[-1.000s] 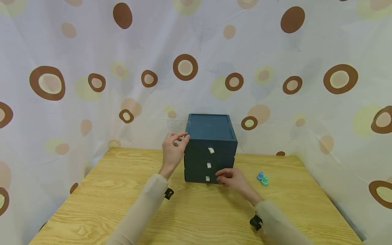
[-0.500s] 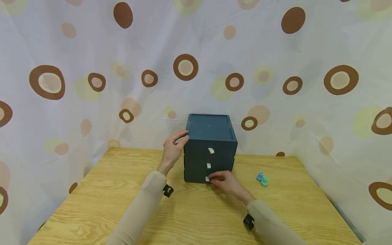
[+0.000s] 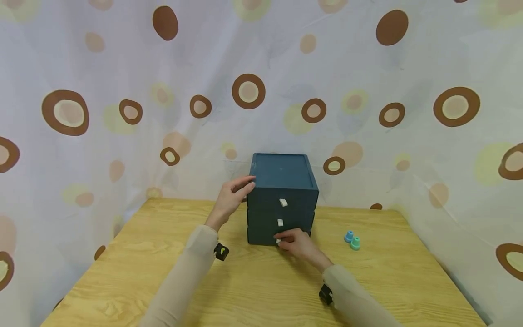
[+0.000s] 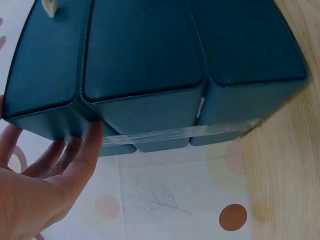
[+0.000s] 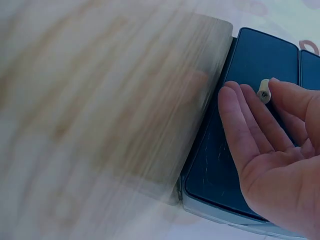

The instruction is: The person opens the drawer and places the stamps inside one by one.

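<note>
A dark blue three-drawer box point(image 3: 282, 170) stands towards the back of the table in the head view, with small white handles on its front. My left hand point(image 3: 230, 200) rests at its upper left front corner. In the left wrist view, extended fingers point(image 4: 89, 150) touch the box's side. Low on the front, my right hand point(image 3: 300, 245) is at the bottom drawer. In the right wrist view its thumb and a finger pinch the pale drawer handle point(image 5: 264, 91), while the other fingers lie along the drawer front point(image 5: 212, 165). All drawers sit closed.
To the right of the box, a small blue stepped piece point(image 3: 349, 236) and a small green one point(image 3: 355, 243) stand side by side on the wooden table point(image 3: 163, 254). A patterned curtain point(image 3: 196, 59) hangs behind. Clear tape point(image 4: 190, 132) crosses the box's side.
My right hand has moved left along the box front to the bottom handle and now pinches it. My left hand has settled closer against the upper left corner.
</note>
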`<state>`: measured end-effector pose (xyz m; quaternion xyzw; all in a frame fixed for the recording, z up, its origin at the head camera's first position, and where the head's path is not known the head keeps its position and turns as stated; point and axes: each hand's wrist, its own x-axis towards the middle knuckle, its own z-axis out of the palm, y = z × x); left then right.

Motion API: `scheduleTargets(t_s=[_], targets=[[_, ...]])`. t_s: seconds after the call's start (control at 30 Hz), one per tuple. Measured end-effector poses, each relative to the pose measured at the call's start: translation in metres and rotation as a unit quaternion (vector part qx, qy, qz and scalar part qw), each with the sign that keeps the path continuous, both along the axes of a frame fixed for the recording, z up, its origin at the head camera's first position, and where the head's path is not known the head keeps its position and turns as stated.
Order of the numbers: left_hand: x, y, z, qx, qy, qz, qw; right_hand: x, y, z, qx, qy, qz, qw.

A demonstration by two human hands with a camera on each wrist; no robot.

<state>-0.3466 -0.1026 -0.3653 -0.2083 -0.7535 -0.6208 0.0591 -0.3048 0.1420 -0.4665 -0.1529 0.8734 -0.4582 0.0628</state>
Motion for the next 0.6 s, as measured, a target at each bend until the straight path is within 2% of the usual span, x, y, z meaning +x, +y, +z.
scheduleTargets(t_s=[0.23,0.37,0.47,0.6], targets=[[0.0010,0.0008,0.0037,-0.005,-0.017,-0.016,0.9997,0.0016,0.0010,0.0015,0.009,0.008,-0.009,1.000],[0.0006,-0.0002,0.0041,-0.006,-0.017,-0.013,0.9998,0.0027,0.0024,0.0004,0.012,0.011,-0.006,1.000],[-0.0005,-0.0015,0.0031,-0.010,-0.008,-0.002,0.9999,0.0033,0.0035,0.0010,0.017,0.012,0.008,1.000],[-0.0028,-0.0030,0.0018,-0.011,-0.001,-0.003,0.9999,0.0057,0.0054,0.0034,0.034,0.022,0.035,0.999]])
